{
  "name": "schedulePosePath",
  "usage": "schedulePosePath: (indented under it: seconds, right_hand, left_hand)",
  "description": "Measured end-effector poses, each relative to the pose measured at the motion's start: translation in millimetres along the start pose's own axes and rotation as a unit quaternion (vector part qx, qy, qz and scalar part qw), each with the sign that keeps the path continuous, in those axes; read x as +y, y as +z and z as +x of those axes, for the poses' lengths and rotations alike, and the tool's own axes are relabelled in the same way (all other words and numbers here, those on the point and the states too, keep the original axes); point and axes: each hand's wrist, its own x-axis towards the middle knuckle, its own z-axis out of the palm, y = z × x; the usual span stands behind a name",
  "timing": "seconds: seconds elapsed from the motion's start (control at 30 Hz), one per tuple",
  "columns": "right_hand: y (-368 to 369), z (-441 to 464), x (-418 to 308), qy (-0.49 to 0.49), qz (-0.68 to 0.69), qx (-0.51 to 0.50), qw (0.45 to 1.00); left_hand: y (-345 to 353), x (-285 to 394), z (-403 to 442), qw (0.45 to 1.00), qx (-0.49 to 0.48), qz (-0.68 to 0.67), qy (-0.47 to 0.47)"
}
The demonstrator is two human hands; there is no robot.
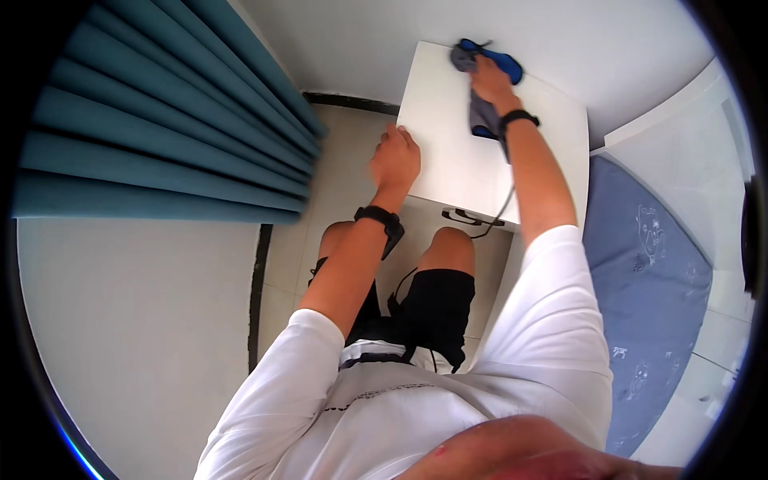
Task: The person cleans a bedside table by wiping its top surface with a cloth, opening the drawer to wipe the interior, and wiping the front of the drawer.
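Observation:
A grey and blue piece of soft fabric (486, 114) lies bunched near the far edge of a white cabinet top (448, 104). Its blue part sits at the back, with a thin dark strap sticking out, and a grey part hangs toward me. My right hand (490, 80) presses down on it, fingers closed around the fabric; the exact grip is partly hidden. At the cabinet's left edge is my left hand (394, 158), fingers loosely curled, with nothing visible in them. Both wrists wear black bands. A dark cord runs down from my right wrist.
Black drawer handles (472, 218) are on the cabinet front, just beyond my knees. Teal curtains (176, 120) hang at the left. A blue-grey mattress (640, 296) with line drawings is at the right. A white wall (352, 48) stands behind the cabinet.

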Motion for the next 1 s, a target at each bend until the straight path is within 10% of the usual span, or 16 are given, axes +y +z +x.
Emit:
schedulePosePath:
  seconds: [0.37,0.67,0.87,1.0]
  right_hand:
    - [-36.6,-54.0,138.6,0.088,-0.072,-0.046,0.992]
    - [-39.6,-176.1,-41.6,0.069,-0.032,-0.173,0.982]
    - [-30.3,-271.6,-86.8,-0.139,0.009,0.054,0.989]
    - [-41.2,-286.0,-5.3,0.000,-0.061,0.113,0.992]
  left_hand:
    - [-3.4,2.6,1.5,1.000,-0.002,0.003,-0.007]
    - [15.9,-7.4,5.5,0.999,-0.002,-0.049,0.004]
    - [7.0,-5.0,6.4,0.998,-0.032,-0.046,0.005]
    - [15.7,-7.0,12.1,0.997,-0.038,-0.059,0.005]
